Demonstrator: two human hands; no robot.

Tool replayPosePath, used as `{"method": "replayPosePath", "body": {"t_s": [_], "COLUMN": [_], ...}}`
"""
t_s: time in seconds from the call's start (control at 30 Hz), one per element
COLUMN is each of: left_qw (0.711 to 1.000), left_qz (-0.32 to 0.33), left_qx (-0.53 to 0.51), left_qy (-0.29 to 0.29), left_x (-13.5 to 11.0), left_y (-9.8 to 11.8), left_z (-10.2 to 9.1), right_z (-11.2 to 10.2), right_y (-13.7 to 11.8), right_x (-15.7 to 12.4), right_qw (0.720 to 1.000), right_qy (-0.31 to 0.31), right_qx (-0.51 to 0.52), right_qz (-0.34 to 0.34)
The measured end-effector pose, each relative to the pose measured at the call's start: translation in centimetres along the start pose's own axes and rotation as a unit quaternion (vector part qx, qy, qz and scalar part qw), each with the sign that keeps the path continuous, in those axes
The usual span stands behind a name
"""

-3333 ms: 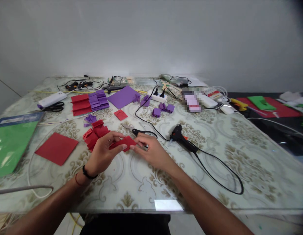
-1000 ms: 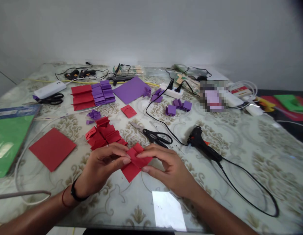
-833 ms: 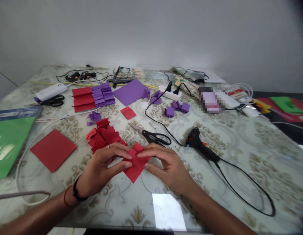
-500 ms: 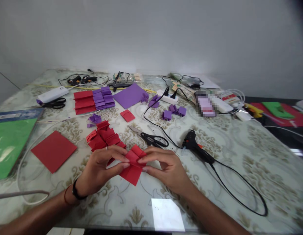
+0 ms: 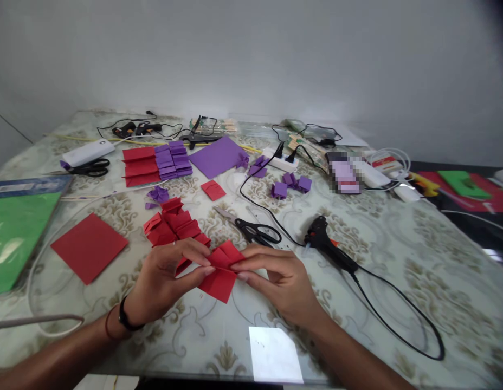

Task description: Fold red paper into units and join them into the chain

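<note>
A creased square of red paper (image 5: 219, 286) is pinched between my two hands near the front of the table. My left hand (image 5: 170, 276) closes thumb and fingers on its left edge. On the opposite edge, my right hand (image 5: 278, 276) pinches the sheet in the same way. Fold lines cross the paper, and its upper part stands raised. Just behind my left hand lies a cluster of folded red paper pieces (image 5: 172, 225), partly hidden by my fingers. Scissors (image 5: 255, 230) with black handles rest beyond my right hand.
A black glue gun (image 5: 330, 246) with a looping cord lies at right. Flat red sheets (image 5: 89, 248) are at left, beside a green paper pack (image 5: 19, 238). Purple folded pieces (image 5: 279, 189), a power strip (image 5: 279, 160) and a phone (image 5: 344, 174) stand farther back.
Both hands keep their pinch on the red paper. Its lower part has shifted slightly as the fingers press along the crease; the view has moved a little.
</note>
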State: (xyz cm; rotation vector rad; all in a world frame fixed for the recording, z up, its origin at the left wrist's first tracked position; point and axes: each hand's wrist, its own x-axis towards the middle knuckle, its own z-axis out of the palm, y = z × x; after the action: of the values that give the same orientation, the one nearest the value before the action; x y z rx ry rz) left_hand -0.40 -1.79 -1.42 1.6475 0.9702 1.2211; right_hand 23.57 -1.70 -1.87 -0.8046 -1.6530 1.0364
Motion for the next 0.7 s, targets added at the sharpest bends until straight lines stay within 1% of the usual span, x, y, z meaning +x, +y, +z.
{"method": "replayPosePath", "body": {"t_s": [0.17,0.37,0.57,0.7], "left_qw": [1.0,1.0,0.999,1.0], "left_qz": [0.003,-0.007,-0.017,0.001], "left_qx": [0.001,0.003,-0.028,-0.013], "left_qy": [-0.001,0.011,0.028,0.021], "left_x": [0.21,0.43,0.61,0.63], "left_y": [-0.32,-0.27,0.24,0.32], "left_z": [0.01,0.07,0.26,0.16], "right_z": [0.23,0.7,0.73,0.62], "right_y": [0.02,0.33,0.38,0.24], "right_x": [0.05,-0.52,-0.78,-0.4], "right_qw": [1.0,0.996,0.994,0.99], "right_qy": [0.024,0.068,0.059,0.043], "right_qx": [-0.012,-0.014,0.027,0.027], "right_qz": [0.012,0.053,0.092,0.133]}}
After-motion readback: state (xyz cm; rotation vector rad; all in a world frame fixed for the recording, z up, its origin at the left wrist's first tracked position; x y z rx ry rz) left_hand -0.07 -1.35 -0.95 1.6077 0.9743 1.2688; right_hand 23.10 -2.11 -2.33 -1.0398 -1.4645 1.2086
